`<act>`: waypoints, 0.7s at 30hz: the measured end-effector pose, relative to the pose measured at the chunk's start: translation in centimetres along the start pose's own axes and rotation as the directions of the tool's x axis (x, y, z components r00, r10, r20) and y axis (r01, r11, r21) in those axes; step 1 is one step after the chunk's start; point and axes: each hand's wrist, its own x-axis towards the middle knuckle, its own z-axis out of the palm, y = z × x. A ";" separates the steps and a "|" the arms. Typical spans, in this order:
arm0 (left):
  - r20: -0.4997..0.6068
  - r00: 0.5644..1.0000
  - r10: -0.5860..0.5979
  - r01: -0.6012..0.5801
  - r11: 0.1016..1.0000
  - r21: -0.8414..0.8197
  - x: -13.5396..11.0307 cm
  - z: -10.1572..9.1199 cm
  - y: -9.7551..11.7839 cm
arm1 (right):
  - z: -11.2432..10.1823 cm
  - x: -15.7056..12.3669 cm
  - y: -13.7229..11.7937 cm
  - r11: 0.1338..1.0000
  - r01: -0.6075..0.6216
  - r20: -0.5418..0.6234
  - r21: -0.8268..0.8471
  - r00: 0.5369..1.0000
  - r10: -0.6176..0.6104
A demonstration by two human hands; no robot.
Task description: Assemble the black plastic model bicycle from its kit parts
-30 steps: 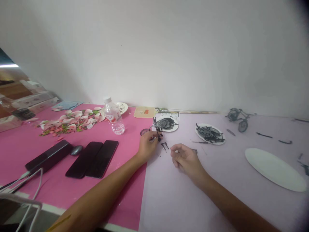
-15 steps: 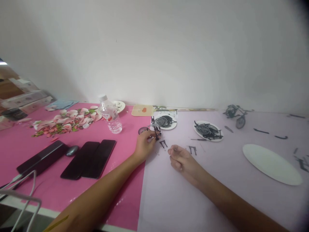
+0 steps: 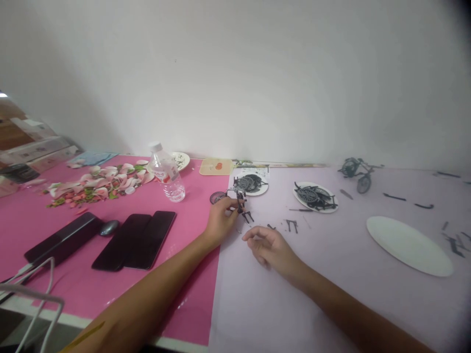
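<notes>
Currently the left hand (image 3: 220, 221) is pinching a small black model-bicycle frame (image 3: 239, 198), standing roughly upright on the tabletop (image 3: 331, 245) beside the pink mat (image 3: 191, 196). The right hand (image 3: 268, 245) is lying loosely curled just right of it, its grip unclear.

Soft, even, diffuse light; no single source evident. Wall (image 3: 257, 73) bright, slightly washed out. Faint shadow beneath right hand (image 3: 270, 247). Mild sheen on pink mat (image 3: 191, 304) near front edge. Dark vignette in upper right corner. Wide-angle bowing at edges. Model part (image 3: 240, 201) in left hand (image 3: 221, 220) soft, low detail.
</notes>
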 end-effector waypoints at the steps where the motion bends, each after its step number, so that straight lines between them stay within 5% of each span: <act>1: -0.002 1.000 -0.010 0.010 1.000 -0.005 0.0 0.0 0.0 | 0.1 -0.1 -0.1 0.999 -0.006 0.000 -0.033 1.000 0.006; 6: -0.024 0.999 -0.031 0.031 0.999 -0.019 0.0 0.2 -0.3 | 0.5 -0.3 -0.1 0.971 0.142 -0.070 -0.193 0.985 -0.157; 10: -0.030 0.999 -0.022 0.021 0.999 -0.034 0.0 0.3 -0.5 | 0.0 -0.1 0.3 0.836 0.285 -0.052 -0.469 0.936 -0.348; 21: -0.029 0.996 -0.089 0.088 0.995 -0.043 0.0 0.4 -0.7 | -0.9 -0.3 0.7 0.573 0.351 0.100 -0.740 0.901 -0.423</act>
